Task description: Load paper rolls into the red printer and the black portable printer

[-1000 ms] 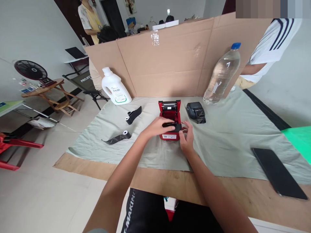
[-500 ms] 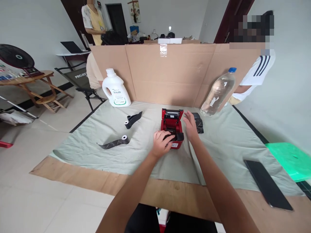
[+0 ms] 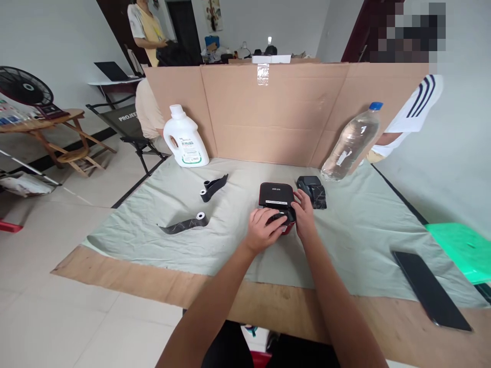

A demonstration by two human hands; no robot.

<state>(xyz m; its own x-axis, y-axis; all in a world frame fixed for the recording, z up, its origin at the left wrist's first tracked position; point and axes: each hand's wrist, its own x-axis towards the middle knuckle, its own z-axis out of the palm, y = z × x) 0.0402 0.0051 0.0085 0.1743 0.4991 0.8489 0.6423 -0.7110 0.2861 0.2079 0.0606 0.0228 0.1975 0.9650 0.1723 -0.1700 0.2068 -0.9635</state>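
Note:
A small red and black thermal printer (image 3: 276, 195) stands on the cloth before me, its black lid lowered over the body. Whether the lid is fully closed I cannot tell, as my fingers cover the front. My left hand (image 3: 264, 230) curls over the printer's front left, fingertips on the black front part. On the right side, my right hand (image 3: 305, 214) grips the printer's edge with thumb and fingers. Just beyond that hand lies a black device (image 3: 310, 183) with a dark paper strip (image 3: 319, 198) out of it.
Two dark paper rolls, one nearer (image 3: 200, 220) and one farther (image 3: 209, 190), lie partly unrolled to the left. A white jug (image 3: 187, 140) and a water bottle (image 3: 351, 143) stand by the cardboard screen (image 3: 264, 117). A black phone-like slab (image 3: 429, 289) rests at front right.
The printer's lid has come down from upright. My right hand has moved in from the air beside the printer to its right side. My left hand stays at the front.

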